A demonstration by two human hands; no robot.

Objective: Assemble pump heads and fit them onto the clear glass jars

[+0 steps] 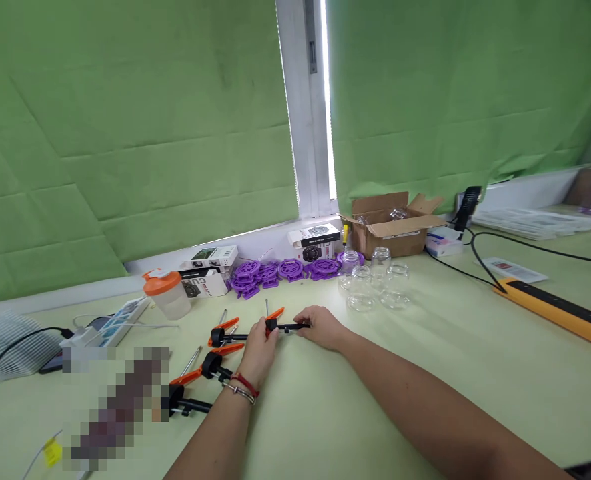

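My left hand (259,349) is closed around the head of a black-and-orange tool (290,327) with a straight black shaft, an orange arm and a thin metal rod. The fingers of my right hand (320,327) pinch the far right end of that shaft, so the tool lies level between both hands. Its kind I cannot make out. Three similar tools lie to the left: one just beyond my left hand (219,337), another by the wrist (212,365) and a third nearer me (176,400), partly hidden by my forearm.
Several glass jars (361,290) stand right of centre, before an open cardboard box (393,230). Purple plastic parts (290,269) line the back beside printed boxes (205,283). An orange-lidded bottle (168,295) and a power strip (125,321) are left; an orange-and-black bar (565,313) lies right.
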